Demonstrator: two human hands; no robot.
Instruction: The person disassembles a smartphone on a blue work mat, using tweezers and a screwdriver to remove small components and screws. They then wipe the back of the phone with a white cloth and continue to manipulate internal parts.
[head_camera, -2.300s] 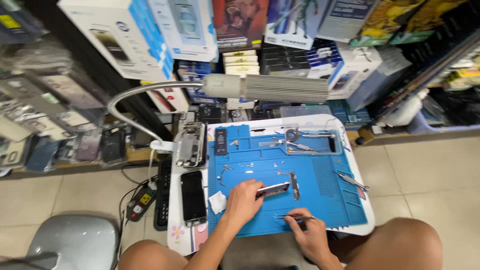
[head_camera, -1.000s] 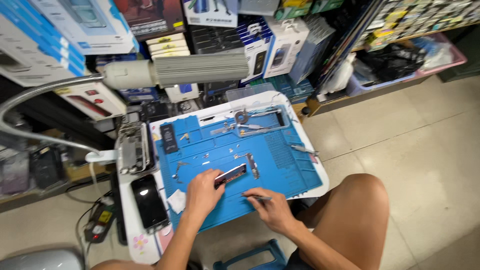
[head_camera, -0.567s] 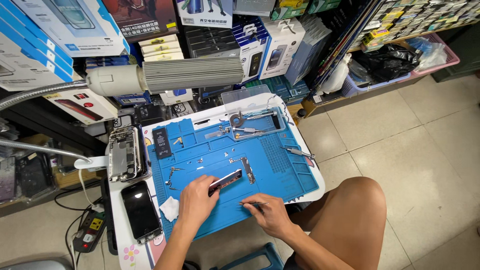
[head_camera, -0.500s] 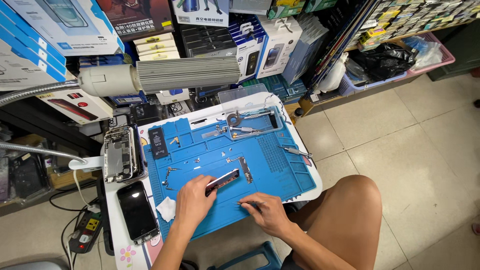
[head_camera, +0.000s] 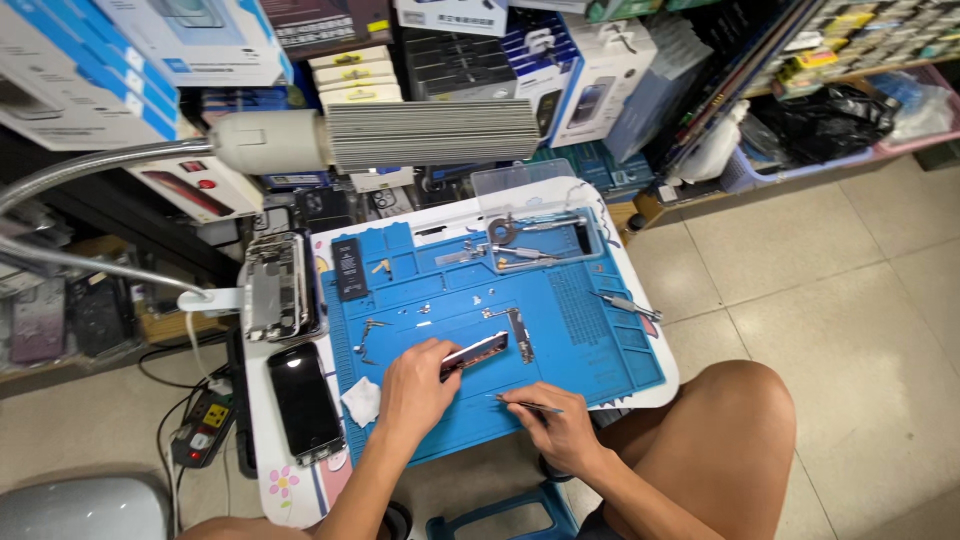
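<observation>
Head view: one camera, looking down on a small white table (head_camera: 655, 330) covered by a blue work mat (head_camera: 590, 345).
Left hand (head_camera: 415, 385): closed around the near-left end of a thin metal phone part (head_camera: 478, 352), which is raised just above the mat.
Phone part, long axis: runs from near-left at the grip to far-right, with the free end near a small dark board (head_camera: 519, 333).
Right hand (head_camera: 560, 425): fingers pinched together on slim tweezers (head_camera: 525, 404); the tips point left.
Key relation: the phone part lies to the far-left of the tweezer tips and apart from them; the left hand is nearer, already on it.
Left of mat: a dark phone (head_camera: 303, 402) lies face up, with an opened phone frame (head_camera: 275, 286) farther off.
Far edge: a lamp head (head_camera: 400, 135) hangs over the mat.
</observation>
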